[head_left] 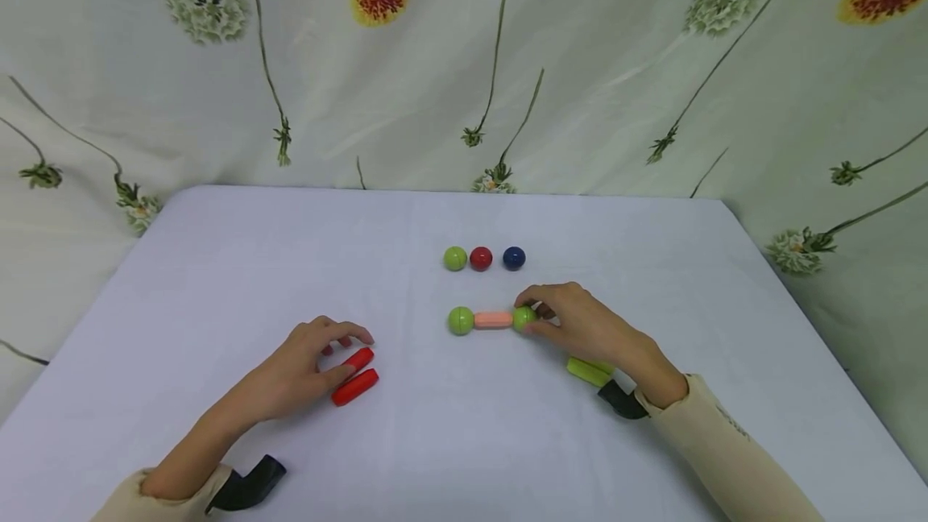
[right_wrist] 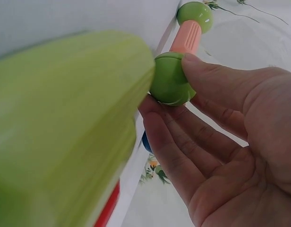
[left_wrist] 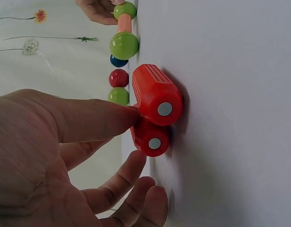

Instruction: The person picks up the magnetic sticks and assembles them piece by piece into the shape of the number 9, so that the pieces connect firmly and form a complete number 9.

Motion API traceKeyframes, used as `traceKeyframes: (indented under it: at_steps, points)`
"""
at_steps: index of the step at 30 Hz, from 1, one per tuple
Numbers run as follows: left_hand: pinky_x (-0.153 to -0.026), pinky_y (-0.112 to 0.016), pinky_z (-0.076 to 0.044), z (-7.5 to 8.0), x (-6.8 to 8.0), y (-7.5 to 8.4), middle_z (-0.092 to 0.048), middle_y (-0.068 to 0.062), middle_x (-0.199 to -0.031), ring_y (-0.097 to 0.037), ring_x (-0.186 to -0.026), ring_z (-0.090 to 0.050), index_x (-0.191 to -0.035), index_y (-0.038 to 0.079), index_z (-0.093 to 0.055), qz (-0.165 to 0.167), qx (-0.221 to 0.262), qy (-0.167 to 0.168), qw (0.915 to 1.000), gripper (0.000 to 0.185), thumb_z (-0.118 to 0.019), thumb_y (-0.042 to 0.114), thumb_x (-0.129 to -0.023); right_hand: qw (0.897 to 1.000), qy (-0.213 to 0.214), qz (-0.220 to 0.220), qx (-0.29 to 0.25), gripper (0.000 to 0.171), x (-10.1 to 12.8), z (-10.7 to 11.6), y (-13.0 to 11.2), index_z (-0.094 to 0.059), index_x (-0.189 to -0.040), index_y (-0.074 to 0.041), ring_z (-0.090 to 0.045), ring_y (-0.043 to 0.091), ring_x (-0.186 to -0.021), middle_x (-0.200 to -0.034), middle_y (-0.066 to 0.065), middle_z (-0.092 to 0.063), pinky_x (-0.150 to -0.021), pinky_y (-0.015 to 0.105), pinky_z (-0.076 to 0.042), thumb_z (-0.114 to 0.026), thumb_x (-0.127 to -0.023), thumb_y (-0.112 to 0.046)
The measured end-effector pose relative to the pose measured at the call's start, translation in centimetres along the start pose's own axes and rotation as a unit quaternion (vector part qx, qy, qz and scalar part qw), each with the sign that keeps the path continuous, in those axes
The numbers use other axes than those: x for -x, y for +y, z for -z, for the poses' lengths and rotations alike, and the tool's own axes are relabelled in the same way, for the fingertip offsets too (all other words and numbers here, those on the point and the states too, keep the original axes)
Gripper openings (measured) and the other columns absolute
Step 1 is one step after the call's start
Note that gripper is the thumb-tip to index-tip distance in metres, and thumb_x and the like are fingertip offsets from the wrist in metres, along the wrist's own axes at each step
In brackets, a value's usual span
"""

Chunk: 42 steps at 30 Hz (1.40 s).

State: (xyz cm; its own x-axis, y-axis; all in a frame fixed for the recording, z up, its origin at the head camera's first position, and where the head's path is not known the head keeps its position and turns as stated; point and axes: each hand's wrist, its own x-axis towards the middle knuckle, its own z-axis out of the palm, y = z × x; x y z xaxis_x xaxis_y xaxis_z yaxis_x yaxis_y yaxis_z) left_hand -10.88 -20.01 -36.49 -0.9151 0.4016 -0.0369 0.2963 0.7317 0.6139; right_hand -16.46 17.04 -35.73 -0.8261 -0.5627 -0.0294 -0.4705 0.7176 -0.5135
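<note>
The bench [head_left: 217,264] spreads pale and bare on its left half and along its far edge, which meets a flowered curtain [head_left: 580,63]; the pieces sit in the middle and toward the near side.

The right hand [head_left: 580,325] curls its thumb and fingers round a green ball [head_left: 524,317] at one end of a pink rod [head_left: 493,319], whose other end carries a second green ball [head_left: 460,321]. The left hand [head_left: 300,373] lies relaxed, its thumb touching two red rods [head_left: 355,377] side by side.

A lime rod [head_left: 587,370] lies just under the right wrist (the right wrist view shows it as a large blur). Three loose balls [head_left: 482,258] form a row beyond. The left wrist view alone shows silver discs on the red rods' ends.
</note>
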Motion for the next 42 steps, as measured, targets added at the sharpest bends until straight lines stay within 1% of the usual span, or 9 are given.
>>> traceKeyframes:
  at_steps: [3, 9, 15, 20, 26, 29, 34, 38, 42]
  points:
    - [-0.073, -0.032, -0.041, 0.0, 0.0, 0.0, -0.057, -0.001, -0.103, -0.019, -0.093, -0.047, -0.112, 0.025, -0.060, -0.006, 0.005, -0.006, 1.0000, 0.031, -0.064, 0.011, -0.086, 1.000, -0.001, 0.001, 0.002, 0.029, 0.1, 0.0, 0.0, -0.062, -0.115, -0.013, -0.065, 0.012, -0.095, -0.110, -0.002, -0.066, -0.084, 0.032, -0.053, -0.067, -0.087, -0.015]
    - [-0.070, -0.029, -0.044, -0.3, -0.3, -0.1, -0.059, 0.000, -0.099, -0.017, -0.088, -0.049, -0.111, 0.023, -0.061, -0.004, 0.002, 0.000, 1.0000, 0.030, -0.065, 0.009, -0.085, 1.000, -0.002, -0.003, -0.001, 0.030, 0.1, 0.1, -0.1, -0.062, -0.116, -0.012, -0.065, 0.013, -0.095, -0.110, -0.002, -0.066, -0.084, 0.033, -0.053, -0.067, -0.087, -0.015]
    - [-0.064, -0.025, -0.044, -0.9, -0.6, -0.2, -0.059, 0.000, -0.093, -0.013, -0.080, -0.051, -0.111, 0.020, -0.062, 0.021, -0.039, 0.010, 0.9990, 0.031, -0.066, 0.009, -0.082, 1.000, -0.005, -0.001, -0.002, 0.030, 0.1, -0.2, 0.2, -0.061, -0.117, -0.012, -0.066, 0.013, -0.096, -0.112, -0.002, -0.066, -0.084, 0.031, -0.053, -0.066, -0.087, -0.015]
    - [-0.062, -0.023, -0.044, -1.1, -1.0, 0.1, -0.060, 0.001, -0.094, -0.012, -0.079, -0.052, -0.112, 0.018, -0.061, 0.035, -0.047, 0.025, 0.9980, 0.030, -0.066, 0.012, -0.083, 1.000, -0.004, 0.004, 0.002, 0.030, 0.1, -0.2, 0.3, -0.061, -0.116, -0.012, -0.066, 0.013, -0.095, -0.111, -0.002, -0.066, -0.084, 0.032, -0.053, -0.067, -0.087, -0.015]
    - [-0.059, -0.024, -0.045, -1.1, -1.5, 1.2, -0.061, -0.001, -0.095, -0.013, -0.078, -0.054, -0.111, 0.019, -0.060, 0.053, -0.026, 0.047, 0.9971, 0.028, -0.064, 0.015, -0.084, 1.000, -0.004, 0.007, 0.005, 0.030, 0.0, -0.1, 0.3, -0.061, -0.116, -0.012, -0.066, 0.012, -0.095, -0.111, -0.002, -0.066, -0.084, 0.032, -0.053, -0.067, -0.087, -0.016]
    - [-0.057, -0.025, -0.046, -1.2, -1.9, 1.9, -0.061, -0.001, -0.096, -0.012, -0.075, -0.055, -0.111, 0.020, -0.060, 0.059, -0.005, 0.052, 0.9969, 0.026, -0.062, 0.016, -0.085, 1.000, -0.003, 0.009, 0.006, 0.030, 0.0, -0.1, 0.3, -0.061, -0.116, -0.012, -0.066, 0.012, -0.095, -0.110, -0.003, -0.066, -0.084, 0.032, -0.053, -0.067, -0.087, -0.015]
    - [-0.060, -0.024, -0.049, -1.4, -2.5, 3.1, -0.063, -0.002, -0.100, -0.011, -0.076, -0.058, -0.114, 0.019, -0.058, 0.067, 0.027, 0.042, 0.9965, 0.027, -0.063, 0.019, -0.087, 1.000, -0.001, 0.014, 0.006, 0.029, 0.0, 0.0, 0.4, -0.061, -0.115, -0.012, -0.066, 0.012, -0.094, -0.110, -0.003, -0.066, -0.084, 0.032, -0.053, -0.067, -0.087, -0.015]
    - [-0.068, -0.025, -0.050, -1.7, -2.9, 3.9, -0.065, -0.002, -0.101, -0.009, -0.078, -0.060, -0.116, 0.017, -0.058, 0.062, 0.042, 0.039, 0.9964, 0.029, -0.063, 0.020, -0.088, 1.000, -0.001, 0.014, 0.007, 0.029, 0.0, -0.1, 0.5, -0.061, -0.115, -0.013, -0.066, 0.011, -0.094, -0.110, -0.003, -0.066, -0.083, 0.032, -0.053, -0.067, -0.087, -0.015]
    - [-0.070, -0.026, -0.049, -2.1, -3.2, 4.5, -0.067, -0.001, -0.100, -0.007, -0.078, -0.061, -0.118, 0.018, -0.058, 0.057, 0.065, 0.032, 0.9958, 0.031, -0.064, 0.018, -0.087, 1.000, 0.000, 0.015, 0.007, 0.029, 0.0, -0.1, 0.6, -0.061, -0.115, -0.013, -0.066, 0.012, -0.094, -0.110, -0.003, -0.066, -0.084, 0.032, -0.053, -0.067, -0.087, -0.015]
